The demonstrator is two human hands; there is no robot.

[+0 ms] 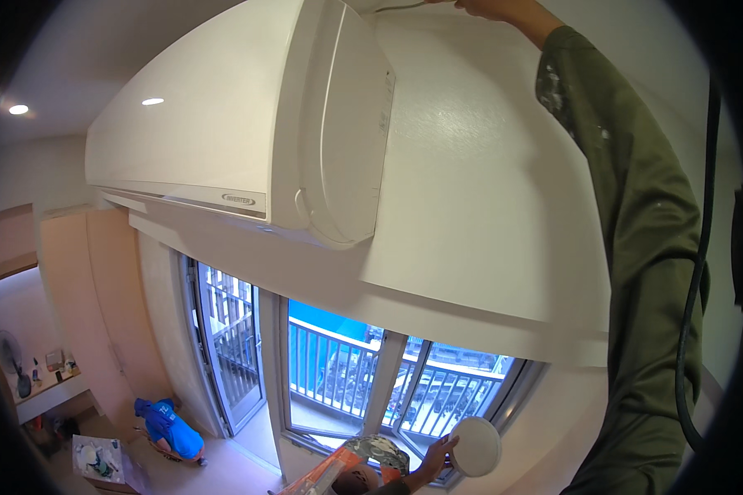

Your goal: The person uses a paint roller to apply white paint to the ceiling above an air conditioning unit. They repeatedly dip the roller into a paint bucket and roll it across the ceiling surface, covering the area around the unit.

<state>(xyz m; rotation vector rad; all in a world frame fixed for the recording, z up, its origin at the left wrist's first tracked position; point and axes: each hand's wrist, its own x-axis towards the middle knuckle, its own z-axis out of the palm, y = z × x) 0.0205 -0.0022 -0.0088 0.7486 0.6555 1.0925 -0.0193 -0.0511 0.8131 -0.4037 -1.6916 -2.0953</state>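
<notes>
My right arm in a stained olive sleeve reaches to the top edge, where my right hand (483, 8) is partly cut off, its fingers closed on a thin grey cable (396, 7) beside a white wall-mounted air conditioner (198, 124). Low in the view, my left hand (439, 453) grips a round white disc (476, 445) in front of the windows. An orange and grey patterned object (322, 470), too unclear to name, lies beside my left forearm.
A person in blue (169, 429) bends near the tall cabinet (91, 289). An open glass door (231, 346), a box (99, 458) and a shelf with small items (49, 384) are below. A black cable (699, 272) hangs along the right.
</notes>
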